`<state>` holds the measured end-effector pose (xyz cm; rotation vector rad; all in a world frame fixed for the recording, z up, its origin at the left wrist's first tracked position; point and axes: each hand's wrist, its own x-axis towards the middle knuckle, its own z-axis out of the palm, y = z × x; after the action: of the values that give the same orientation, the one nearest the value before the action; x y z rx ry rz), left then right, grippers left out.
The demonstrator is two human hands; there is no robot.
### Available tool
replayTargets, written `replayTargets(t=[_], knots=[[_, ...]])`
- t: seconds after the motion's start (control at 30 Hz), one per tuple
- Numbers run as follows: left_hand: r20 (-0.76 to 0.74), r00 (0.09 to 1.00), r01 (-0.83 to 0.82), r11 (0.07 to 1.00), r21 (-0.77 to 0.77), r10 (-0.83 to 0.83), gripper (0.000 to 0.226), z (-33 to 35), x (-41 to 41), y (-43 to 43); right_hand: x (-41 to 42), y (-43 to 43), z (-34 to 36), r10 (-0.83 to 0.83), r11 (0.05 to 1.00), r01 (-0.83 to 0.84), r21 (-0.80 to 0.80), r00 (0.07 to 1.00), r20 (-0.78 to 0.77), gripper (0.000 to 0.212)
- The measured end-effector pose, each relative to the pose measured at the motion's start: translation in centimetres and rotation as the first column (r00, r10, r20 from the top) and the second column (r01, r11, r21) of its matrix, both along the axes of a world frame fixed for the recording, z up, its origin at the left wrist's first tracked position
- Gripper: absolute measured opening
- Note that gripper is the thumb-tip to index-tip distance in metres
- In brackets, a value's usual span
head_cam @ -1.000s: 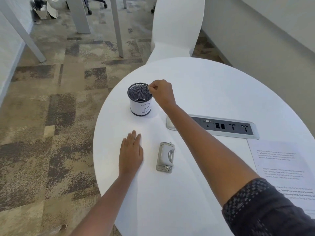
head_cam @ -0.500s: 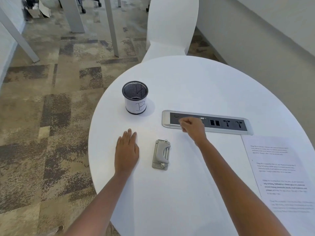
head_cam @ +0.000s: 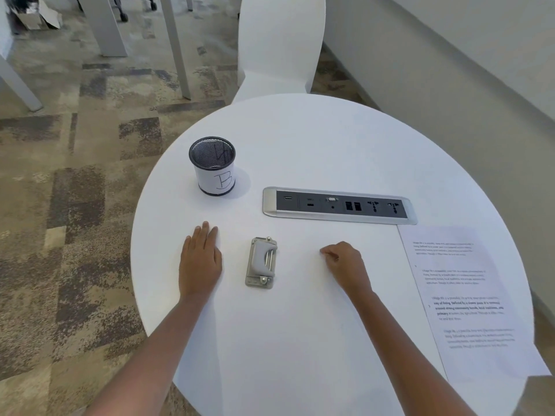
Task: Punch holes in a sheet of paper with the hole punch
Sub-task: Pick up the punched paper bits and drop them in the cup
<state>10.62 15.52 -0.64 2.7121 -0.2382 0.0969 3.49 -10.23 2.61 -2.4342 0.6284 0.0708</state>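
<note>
A small grey metal hole punch (head_cam: 260,262) lies on the round white table (head_cam: 300,151), between my two hands. My left hand (head_cam: 199,261) rests flat on the table just left of it, palm down, fingers together. My right hand (head_cam: 345,262) sits to the right of the punch with its fingers curled shut and nothing visible in it. A printed sheet of paper (head_cam: 468,298) lies at the table's right edge, a hand's width beyond my right hand, its near corner overhanging the rim.
A black mesh pen cup (head_cam: 213,170) labelled B stands at the back left of the table. A silver power and socket strip (head_cam: 339,205) is set into the tabletop behind the punch. A white chair (head_cam: 279,49) stands at the far side.
My right hand has pulled back from the rim of the mesh cup, passed the socket strip and come down to the right of the punch. The left hand stayed flat.
</note>
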Motion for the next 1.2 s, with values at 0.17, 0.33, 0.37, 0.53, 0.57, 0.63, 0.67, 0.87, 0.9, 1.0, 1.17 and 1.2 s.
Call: replayTargets(t=[0.17,0.33,0.37,0.53,0.57,0.63,0.67,0.87,0.9,1.0,1.17,1.2], knots=[[-0.011,1.0,-0.015,1.0,0.003,0.015,0.043,0.0,-0.9,-0.3,-1.3,0.4,-0.4,0.153,0.981,-0.148,-0.124,0.988,0.033,0.032],[-0.035,0.999,-0.013,1.0,0.011,0.014,0.048,0.1,-2.1,-0.4,-3.0,0.6,-0.5,0.291,0.93,-0.282,-0.236,0.957,0.005,0.033],[-0.044,0.999,-0.009,1.0,0.011,0.009,0.052,0.1,-2.3,-0.4,-3.5,0.6,-0.5,0.303,0.925,-0.291,-0.243,0.953,0.013,0.032],[-0.041,0.999,-0.006,1.0,0.009,0.006,0.055,0.0,-2.6,-0.5,-6.1,1.0,-0.6,0.325,0.923,-0.294,-0.247,0.941,0.096,0.02],[-0.036,0.999,-0.009,1.0,0.006,0.009,0.056,0.0,-2.6,-0.5,-6.4,1.2,-0.6,0.324,0.923,-0.291,-0.251,0.941,0.101,0.017],[-0.029,0.999,-0.013,1.0,0.002,0.013,0.056,0.0,-2.6,-0.5,-6.7,1.4,-0.5,0.313,0.924,-0.284,-0.256,0.946,0.081,0.016],[-0.03,0.999,-0.012,1.0,0.003,0.012,0.057,0.0,-2.7,-0.5,-6.8,1.4,-0.5,0.303,0.926,-0.279,-0.255,0.951,0.059,0.017],[-0.016,1.0,-0.017,1.0,-0.006,0.017,0.054,-0.3,-2.7,-0.5,-6.3,1.9,0.0,0.253,0.938,-0.255,-0.235,0.967,-0.04,0.022],[-0.013,1.0,-0.022,1.0,-0.013,0.022,0.052,-0.4,-2.7,-0.5,-6.1,2.1,0.2,0.243,0.94,-0.249,-0.234,0.969,-0.054,0.021],[-0.002,0.999,-0.034,0.999,-0.032,0.034,0.047,-0.5,-2.7,-0.5,-5.5,2.8,0.5,0.204,0.948,-0.225,-0.227,0.973,-0.111,0.019],[0.01,0.999,-0.031,0.999,-0.035,0.031,0.047,-0.6,-2.7,-0.5,-4.6,4.0,0.8,0.18,0.927,-0.232,-0.296,0.965,-0.192,0.025],[0.01,0.999,-0.031,0.999,-0.036,0.031,0.047,-0.6,-2.7,-0.5,-4.5,4.1,0.7,0.183,0.918,-0.239,-0.315,0.963,-0.197,0.027]])
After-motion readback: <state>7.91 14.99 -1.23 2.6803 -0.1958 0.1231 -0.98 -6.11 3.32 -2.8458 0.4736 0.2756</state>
